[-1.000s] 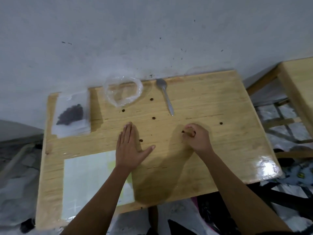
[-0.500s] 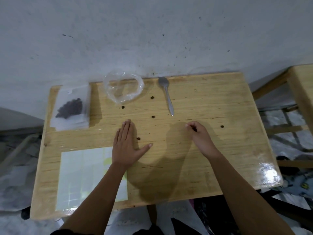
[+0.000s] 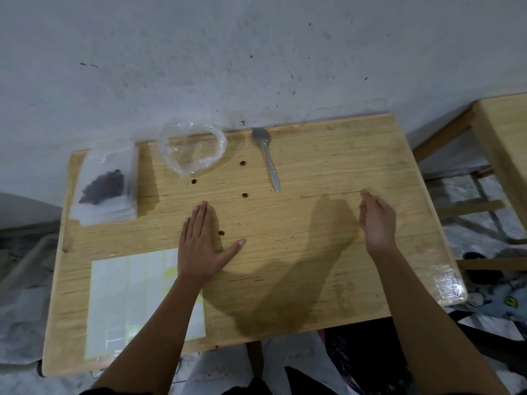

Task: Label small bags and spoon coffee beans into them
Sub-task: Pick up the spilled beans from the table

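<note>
A stack of small clear bags (image 3: 105,192) lies at the table's far left; the top one holds dark coffee beans. To its right sits an open, crumpled clear plastic bag (image 3: 192,149). A metal spoon (image 3: 266,158) lies bowl toward the wall. A white label sheet (image 3: 128,303) lies near left. Loose coffee beans (image 3: 244,195) are scattered mid-table. My left hand (image 3: 199,246) rests flat, palm down, thumb spread, with one bean (image 3: 221,233) beside it. My right hand (image 3: 376,220) hovers edge-on and cupped at the right; its palm is hidden.
The wooden table (image 3: 342,155) stands against a grey wall. A second wooden table (image 3: 504,132) is at the right, with a gap between the two. Plastic wrap (image 3: 449,283) covers the near right corner.
My right hand has left the table's middle, where it pinched at a bean, and moved right, lifting and turning edge-on. The left hand has stayed flat.
</note>
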`<act>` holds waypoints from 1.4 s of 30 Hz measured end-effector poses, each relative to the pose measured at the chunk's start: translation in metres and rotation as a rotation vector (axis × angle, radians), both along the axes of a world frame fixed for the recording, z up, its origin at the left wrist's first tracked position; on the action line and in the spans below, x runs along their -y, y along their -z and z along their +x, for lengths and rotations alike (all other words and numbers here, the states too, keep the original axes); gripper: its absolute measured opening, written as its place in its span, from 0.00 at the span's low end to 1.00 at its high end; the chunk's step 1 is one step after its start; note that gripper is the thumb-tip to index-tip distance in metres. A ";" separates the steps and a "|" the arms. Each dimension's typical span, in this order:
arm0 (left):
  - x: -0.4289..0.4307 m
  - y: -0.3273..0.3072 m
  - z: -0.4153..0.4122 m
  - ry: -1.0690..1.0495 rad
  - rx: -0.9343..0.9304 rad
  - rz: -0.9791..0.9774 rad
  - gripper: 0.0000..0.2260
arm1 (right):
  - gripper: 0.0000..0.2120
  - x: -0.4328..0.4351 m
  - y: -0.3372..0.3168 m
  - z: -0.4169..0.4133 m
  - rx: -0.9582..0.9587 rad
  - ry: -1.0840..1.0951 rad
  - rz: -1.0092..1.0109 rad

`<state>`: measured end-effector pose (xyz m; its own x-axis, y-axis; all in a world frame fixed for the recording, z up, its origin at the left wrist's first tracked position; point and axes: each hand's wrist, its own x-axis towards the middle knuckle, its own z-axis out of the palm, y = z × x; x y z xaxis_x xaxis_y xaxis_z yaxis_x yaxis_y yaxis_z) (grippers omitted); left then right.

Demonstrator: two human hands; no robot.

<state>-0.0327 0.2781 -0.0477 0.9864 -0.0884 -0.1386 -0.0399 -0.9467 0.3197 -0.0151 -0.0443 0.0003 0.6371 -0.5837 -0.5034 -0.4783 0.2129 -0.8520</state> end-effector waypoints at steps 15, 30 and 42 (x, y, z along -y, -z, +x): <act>0.000 0.001 -0.001 -0.016 0.000 0.002 0.49 | 0.09 0.015 0.026 -0.013 -0.018 -0.137 -0.656; -0.001 -0.001 -0.005 -0.062 0.002 -0.029 0.48 | 0.11 -0.068 0.006 0.019 0.109 0.192 0.607; -0.030 0.002 -0.025 -0.051 -0.011 -0.048 0.44 | 0.13 -0.179 0.006 0.010 -0.049 -0.841 -0.040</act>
